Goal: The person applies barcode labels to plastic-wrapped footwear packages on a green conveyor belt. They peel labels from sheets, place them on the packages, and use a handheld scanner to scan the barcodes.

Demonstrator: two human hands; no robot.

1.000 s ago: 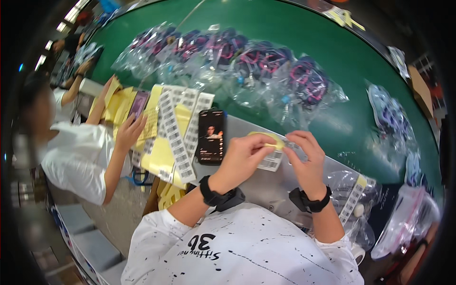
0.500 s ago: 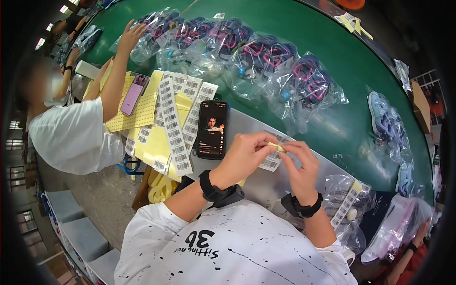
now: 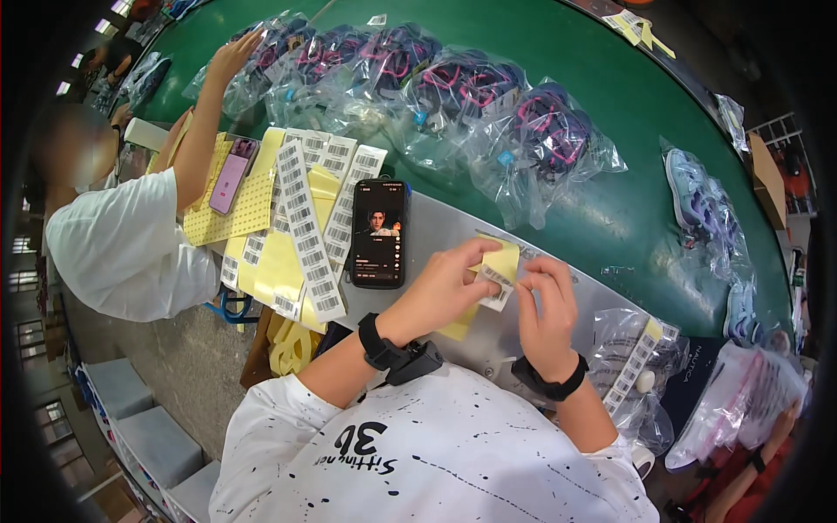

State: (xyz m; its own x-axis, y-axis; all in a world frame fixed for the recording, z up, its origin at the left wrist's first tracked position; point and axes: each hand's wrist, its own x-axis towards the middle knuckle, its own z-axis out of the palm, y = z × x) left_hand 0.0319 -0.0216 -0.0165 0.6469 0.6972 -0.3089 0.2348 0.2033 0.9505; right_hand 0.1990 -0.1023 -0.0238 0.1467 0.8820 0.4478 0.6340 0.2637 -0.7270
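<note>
My left hand (image 3: pixel 443 289) pinches a strip of barcode labels (image 3: pixel 497 295) between thumb and fingers; the strip's yellow backing curls over at the top. At the strip's right edge, the thumb and forefinger of my right hand (image 3: pixel 549 315) are drawn together. Whatever may be between them is too small to make out. Both hands are above the grey metal ledge (image 3: pixel 436 228). A yellow sheet (image 3: pixel 459 324) shows under my left wrist. Left of that hand a black phone (image 3: pixel 380 234) stands with its screen lit.
Barcode label strips (image 3: pixel 307 228) and yellow sheets are piled at left, near a pink phone (image 3: pixel 232 177). Bagged dark shoes (image 3: pixel 549 131) line the green conveyor belt (image 3: pixel 602 218); pale shoes (image 3: pixel 702 202) lie right. Another person (image 3: pixel 131 244) reaches across at left. Plastic bags (image 3: pixel 663 375) lie right.
The barcode strip, earlier folded between both hands, now stands turned up in my left hand with its labels showing. My right hand has drawn slightly away from my left.
</note>
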